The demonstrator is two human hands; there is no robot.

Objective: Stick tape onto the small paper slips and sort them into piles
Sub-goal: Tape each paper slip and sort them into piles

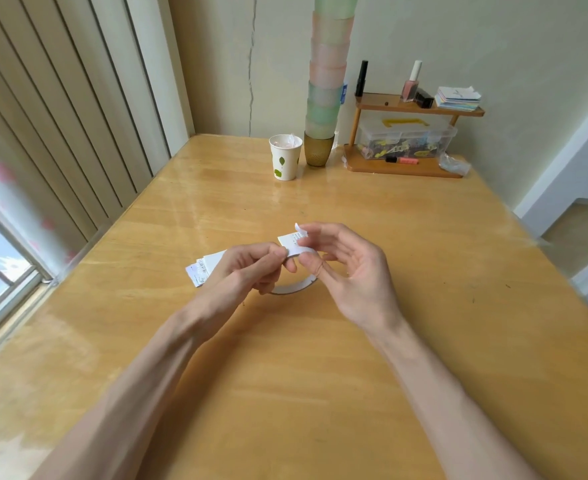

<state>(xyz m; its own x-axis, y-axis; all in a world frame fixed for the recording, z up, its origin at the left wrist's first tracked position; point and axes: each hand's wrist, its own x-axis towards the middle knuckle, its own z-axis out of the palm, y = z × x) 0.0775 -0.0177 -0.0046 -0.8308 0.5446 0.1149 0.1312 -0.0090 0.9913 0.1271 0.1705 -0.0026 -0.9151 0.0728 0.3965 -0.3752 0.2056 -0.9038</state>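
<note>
Left hand (251, 268): fingers curled in, with thumb and forefinger pinching the near-left end of a slip (292, 244). The other fingers are tucked under.
Right hand (351, 271): palm faces left. Thumb and forefinger close narrowly on the slip's right end, and the other three fingers are spread loosely.
Slip: small, white, with faint print on top. It is held flat between both hands, above the table (285, 358).
Tab (298, 228): a little white curl standing up at the right forefinger tip, on the slip's far edge. I cannot tell whether it is tape or backing.
Tape roll (290, 289): lies flat on the table under the hands, mostly hidden.
Pile (200, 270): white slips on the table just left of the left hand, partly behind it.
Far edge: a paper cup (285, 157) beside a tall stack of cups (327, 81).
</note>
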